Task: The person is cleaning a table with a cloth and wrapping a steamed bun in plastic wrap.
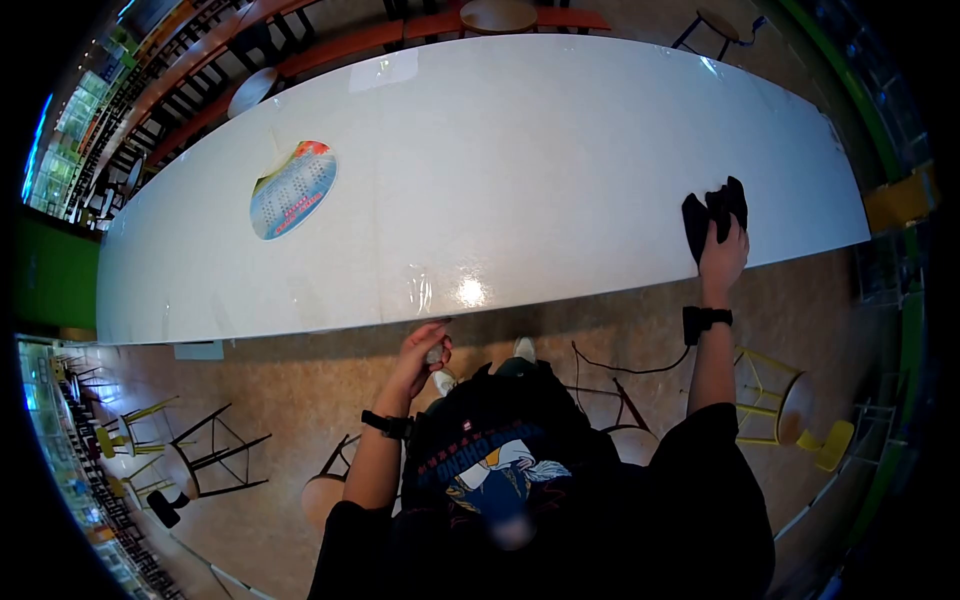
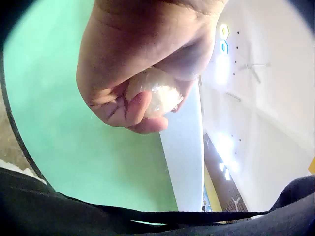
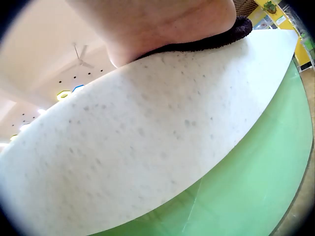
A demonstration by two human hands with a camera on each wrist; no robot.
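Note:
My right hand (image 1: 722, 255) holds a bunched black cloth (image 1: 696, 222) against the white tabletop (image 1: 520, 180), near its right end. In the right wrist view, a dark fuzzy edge of the cloth (image 3: 216, 42) shows under the palm, flat on the speckled white surface; the fingertips are hidden there. My left hand (image 1: 422, 352) is just off the table's near edge, in front of my body. Its fingers curl round a whitish, shiny, translucent wad (image 2: 156, 93) that looks like crumpled clear plastic.
An oval blue printed sticker (image 1: 293, 192) lies on the tabletop's left part. Stools stand behind me, one a yellow stool (image 1: 770, 400) at the right. A black cable (image 1: 640, 368) shows beside my right wrist strap. Benches (image 1: 340, 52) line the far side.

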